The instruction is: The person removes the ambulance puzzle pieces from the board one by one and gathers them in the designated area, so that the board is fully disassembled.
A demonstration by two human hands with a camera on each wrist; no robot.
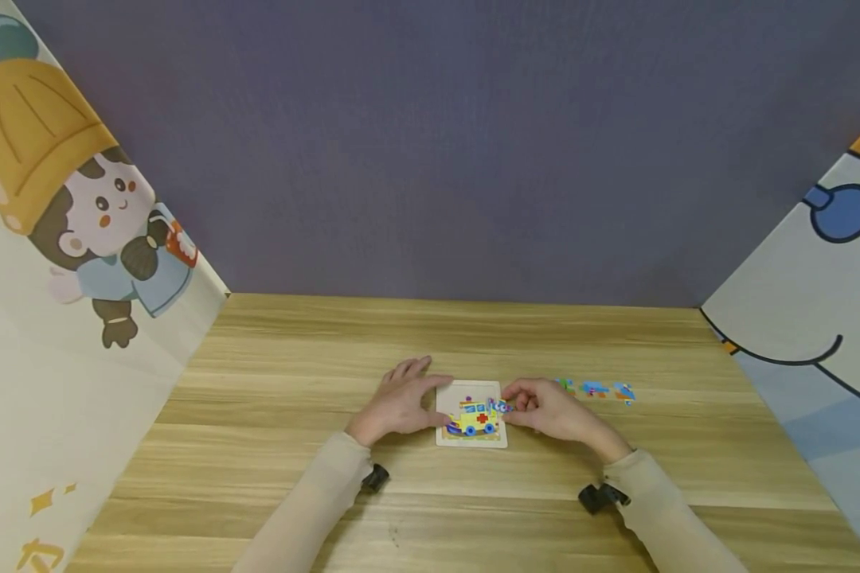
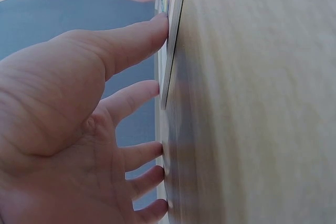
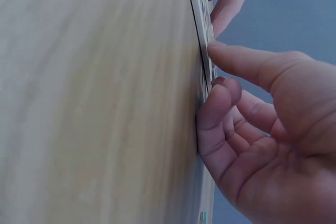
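A square wooden puzzle board (image 1: 450, 393) lies on the table, with a yellow ambulance picture (image 1: 473, 424) assembled across its lower part. At its left edge my left hand (image 1: 400, 404) has the thumb on the picture's lower left and a finger by the top left corner. The other fingers are spread, their tips on the tabletop in the left wrist view. At the right edge my right hand (image 1: 550, 408) pinches a small blue and purple puzzle piece (image 1: 503, 407) that overlaps the ambulance's rear. Curled fingers mostly hide this piece in the right wrist view.
Several loose puzzle pieces (image 1: 595, 389) lie in a row right of the board, partly behind my right hand. The wooden table (image 1: 315, 342) meets a dark grey panel (image 1: 430, 159) at the back. Cartoon-printed walls flank both sides.
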